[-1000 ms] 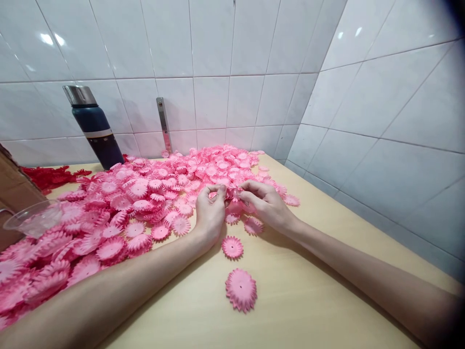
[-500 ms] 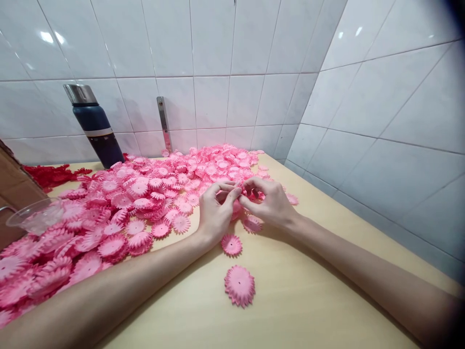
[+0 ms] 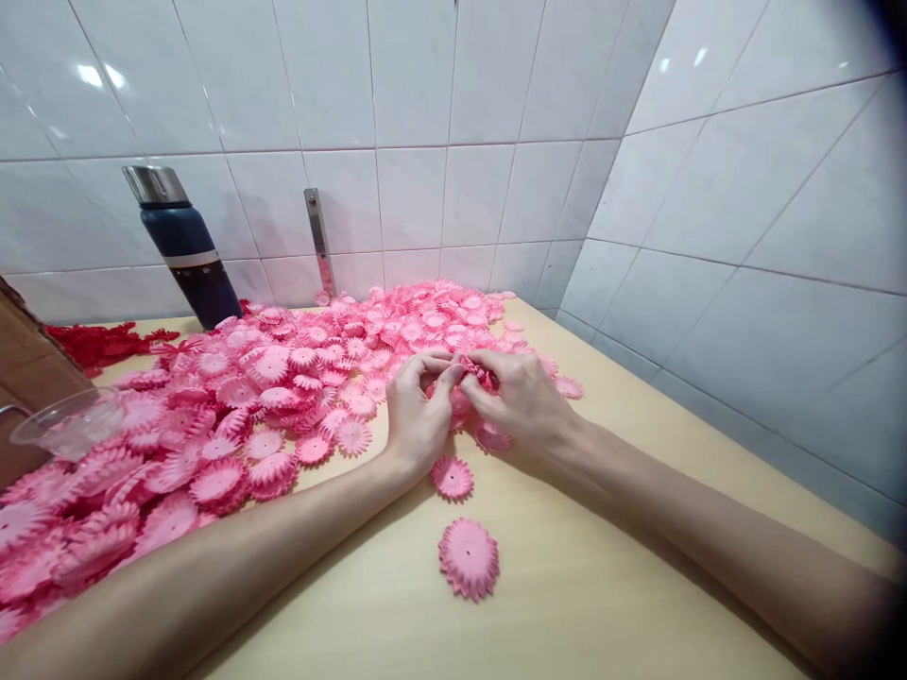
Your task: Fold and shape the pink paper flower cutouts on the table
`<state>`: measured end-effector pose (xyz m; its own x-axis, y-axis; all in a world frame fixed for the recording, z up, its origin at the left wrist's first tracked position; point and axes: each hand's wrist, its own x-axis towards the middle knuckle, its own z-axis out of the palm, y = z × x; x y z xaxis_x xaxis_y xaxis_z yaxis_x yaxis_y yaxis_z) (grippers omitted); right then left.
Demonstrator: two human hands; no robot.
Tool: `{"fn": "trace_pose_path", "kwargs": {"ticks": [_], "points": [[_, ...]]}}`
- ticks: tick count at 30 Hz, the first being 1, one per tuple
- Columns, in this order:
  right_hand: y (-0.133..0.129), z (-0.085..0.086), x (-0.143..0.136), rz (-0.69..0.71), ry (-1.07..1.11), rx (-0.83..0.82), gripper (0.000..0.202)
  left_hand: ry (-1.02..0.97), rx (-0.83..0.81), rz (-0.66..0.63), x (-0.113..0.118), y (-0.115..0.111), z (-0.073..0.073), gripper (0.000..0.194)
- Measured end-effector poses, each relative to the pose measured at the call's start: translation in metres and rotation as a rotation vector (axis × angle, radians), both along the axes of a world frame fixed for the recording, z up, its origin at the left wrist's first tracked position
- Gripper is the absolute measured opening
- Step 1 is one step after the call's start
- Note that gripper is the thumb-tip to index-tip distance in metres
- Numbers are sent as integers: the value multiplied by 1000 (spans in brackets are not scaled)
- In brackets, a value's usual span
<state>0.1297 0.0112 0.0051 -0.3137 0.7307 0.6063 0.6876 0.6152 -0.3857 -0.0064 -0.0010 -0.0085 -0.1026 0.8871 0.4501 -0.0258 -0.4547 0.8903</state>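
My left hand (image 3: pixel 419 406) and my right hand (image 3: pixel 521 392) meet just above the table, at the near right side of the pink heap. Fingertips of both pinch a small crumpled pink petal piece (image 3: pixel 468 366); its full shape is partly covered by the fingers. Close below my right hand lies a pink petal disc (image 3: pixel 492 436). Nearer to me, a small scalloped flower disc (image 3: pixel 452 478) and a larger pink flower disc (image 3: pixel 469 558), each with a tiny centre hole, rest flat on the wood.
A large heap of pink flower discs (image 3: pixel 273 364) spreads across the left and back. Behind it stands a dark blue bottle (image 3: pixel 185 250). Further left are red pieces (image 3: pixel 99 345), a clear plastic cup (image 3: pixel 67 425) and a cardboard box (image 3: pixel 32 368). Tiled walls (image 3: pixel 418 85) bound the table.
My right hand's fingers have closed in on the pink petal piece, and more of the piece now shows between the two hands. The discs on the table stay put.
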Motion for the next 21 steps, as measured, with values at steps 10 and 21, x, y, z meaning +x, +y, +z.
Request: {"fn": "trace_pose_path", "kwargs": {"ticks": [10,21], "points": [[1,5,3,136,107,-74,18,30,34,78,-1,-2,-2,13],[4,0,5,258,792,-669,18,99,48,-17,-1,-3,3,29]]}}
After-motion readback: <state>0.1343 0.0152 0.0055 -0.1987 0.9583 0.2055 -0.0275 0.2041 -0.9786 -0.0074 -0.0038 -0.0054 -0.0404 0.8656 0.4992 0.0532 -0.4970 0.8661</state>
